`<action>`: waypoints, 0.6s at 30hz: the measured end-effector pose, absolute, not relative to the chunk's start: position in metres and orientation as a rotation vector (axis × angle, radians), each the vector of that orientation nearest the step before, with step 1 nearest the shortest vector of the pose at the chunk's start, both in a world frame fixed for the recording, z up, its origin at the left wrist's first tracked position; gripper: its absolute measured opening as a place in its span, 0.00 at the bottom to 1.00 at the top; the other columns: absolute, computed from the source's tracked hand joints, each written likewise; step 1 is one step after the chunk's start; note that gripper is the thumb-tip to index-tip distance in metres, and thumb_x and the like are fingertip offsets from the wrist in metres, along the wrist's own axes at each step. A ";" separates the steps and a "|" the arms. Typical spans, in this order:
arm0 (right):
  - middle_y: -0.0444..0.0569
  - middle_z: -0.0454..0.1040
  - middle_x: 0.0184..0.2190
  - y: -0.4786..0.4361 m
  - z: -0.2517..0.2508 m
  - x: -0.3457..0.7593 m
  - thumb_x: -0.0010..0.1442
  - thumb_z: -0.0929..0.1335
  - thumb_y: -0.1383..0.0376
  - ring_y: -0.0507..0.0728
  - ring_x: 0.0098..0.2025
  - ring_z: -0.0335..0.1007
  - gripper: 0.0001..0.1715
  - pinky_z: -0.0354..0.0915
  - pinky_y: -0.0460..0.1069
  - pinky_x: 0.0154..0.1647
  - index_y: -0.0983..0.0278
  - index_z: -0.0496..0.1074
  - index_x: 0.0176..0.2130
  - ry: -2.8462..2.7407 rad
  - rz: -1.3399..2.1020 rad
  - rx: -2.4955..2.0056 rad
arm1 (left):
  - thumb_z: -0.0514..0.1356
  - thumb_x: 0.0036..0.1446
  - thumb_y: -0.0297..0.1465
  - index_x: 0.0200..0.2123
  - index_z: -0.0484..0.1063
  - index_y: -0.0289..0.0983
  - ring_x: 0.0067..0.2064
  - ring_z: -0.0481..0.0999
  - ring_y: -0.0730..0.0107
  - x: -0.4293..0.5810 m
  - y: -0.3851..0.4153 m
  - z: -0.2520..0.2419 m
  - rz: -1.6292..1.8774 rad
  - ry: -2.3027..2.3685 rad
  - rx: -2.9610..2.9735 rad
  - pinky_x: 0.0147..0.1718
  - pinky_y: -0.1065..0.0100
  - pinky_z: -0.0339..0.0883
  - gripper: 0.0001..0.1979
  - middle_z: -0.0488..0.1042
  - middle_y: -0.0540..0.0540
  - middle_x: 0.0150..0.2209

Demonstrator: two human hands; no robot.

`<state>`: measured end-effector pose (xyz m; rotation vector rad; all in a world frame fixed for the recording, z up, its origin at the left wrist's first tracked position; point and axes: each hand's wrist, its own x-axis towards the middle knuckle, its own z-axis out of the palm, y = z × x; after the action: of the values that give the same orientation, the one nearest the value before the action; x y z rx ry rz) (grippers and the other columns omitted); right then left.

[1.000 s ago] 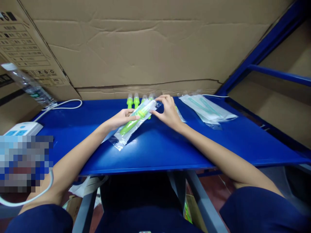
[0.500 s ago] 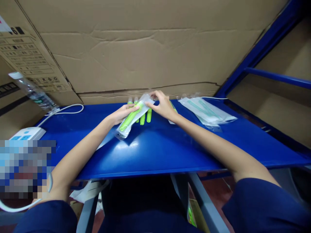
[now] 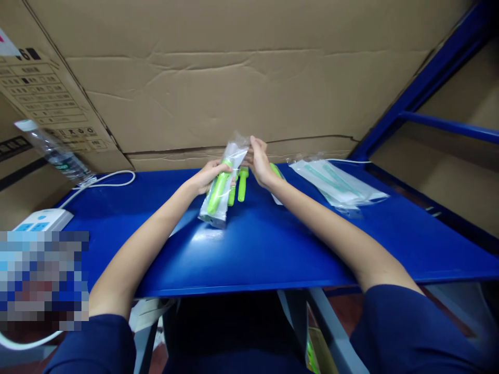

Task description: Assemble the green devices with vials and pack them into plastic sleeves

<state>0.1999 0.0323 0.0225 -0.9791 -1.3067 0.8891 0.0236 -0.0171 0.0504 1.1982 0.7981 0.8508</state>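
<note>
Blue surface [image 3: 273,249], cardboard wall [image 3: 241,83] behind. I see my left hand [image 3: 208,176] and right hand [image 3: 259,163] each closed in a grip on the bagged green tube [image 3: 220,187] (lifted, tilted) above it.

Blue metal table [image 3: 273,249], glossy, bearing loose green tubes [image 3: 241,184] at its far centre, a stack of clear packets [image 3: 339,184] at the far right, and a white power strip [image 3: 41,221] with white cable [image 3: 105,182] at the left edge.
</note>
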 end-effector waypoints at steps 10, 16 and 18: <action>0.45 0.74 0.25 0.006 0.016 0.198 0.45 0.73 0.31 0.59 0.32 0.72 0.35 0.71 0.58 0.40 0.59 0.72 0.27 -1.546 0.991 -0.901 | 0.72 0.48 0.26 0.45 0.72 0.32 0.33 0.81 0.70 0.023 -0.031 0.029 0.842 0.863 1.247 0.38 0.68 0.75 0.21 0.81 0.45 0.34; 0.45 0.77 0.26 -0.001 0.009 0.198 0.47 0.75 0.38 0.60 0.34 0.73 0.28 0.70 0.56 0.40 0.58 0.74 0.26 -1.502 1.013 -0.840 | 0.68 0.55 0.49 0.34 0.76 0.31 0.34 0.81 0.69 0.009 -0.022 0.026 0.833 0.877 1.463 0.33 0.73 0.74 0.24 0.80 0.40 0.33; 0.46 0.78 0.27 -0.007 0.009 0.198 0.47 0.76 0.41 0.60 0.36 0.75 0.26 0.71 0.56 0.42 0.59 0.75 0.27 -1.492 1.022 -0.843 | 0.66 0.56 0.53 0.31 0.75 0.31 0.34 0.81 0.68 0.006 -0.017 0.026 0.943 0.913 1.501 0.31 0.72 0.75 0.27 0.80 0.40 0.32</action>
<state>0.1984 -0.0067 0.0086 -0.8429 -1.4920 1.0221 0.0056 -0.0166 0.0257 1.5008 0.9129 0.9427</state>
